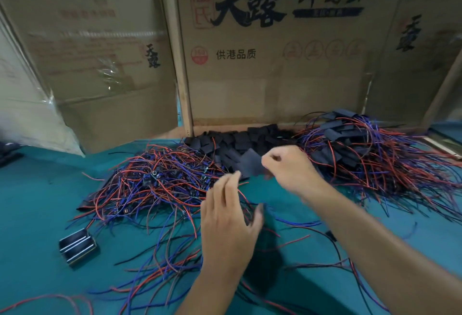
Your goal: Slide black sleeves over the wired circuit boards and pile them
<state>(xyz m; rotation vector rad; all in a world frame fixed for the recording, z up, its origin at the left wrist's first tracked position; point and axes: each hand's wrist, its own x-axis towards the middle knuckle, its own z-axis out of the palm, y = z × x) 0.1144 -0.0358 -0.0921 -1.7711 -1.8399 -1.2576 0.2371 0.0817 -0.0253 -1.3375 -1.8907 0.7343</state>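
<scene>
Big brown cardboard boxes (275, 64) with black writing stand at the back like a wall. In front of them lies a green table cover (37, 202).

On the left part of the cover sits a big messy heap of wired circuit boards (155, 182). Their red, blue and black wires go every way, and some spill down toward the near edge. On the right sits another heap, the sleeved boards (350, 144), with dark covers on them and wires fanning out to the right. Between the two heaps, against the box, is a pile of black sleeves (240, 142), flat and dark.

The right hand (287, 167) is out in front of the sleeve pile, just beside the right heap. Its fingers are curled, and its thumb and finger pinch one black sleeve (251, 162) by its right edge. The sleeve sticks out to the left of the hand, above the cover.

The left hand (230, 222) is lower and nearer, at the right edge of the bare board heap. Its fingers are straight and loose over the wires, and I cannot see it holding anything. The held sleeve is just above its fingertips; I cannot tell if they touch it.

A small black and white block (77, 249) lies alone on the cover at the near left, apart from the heaps.
</scene>
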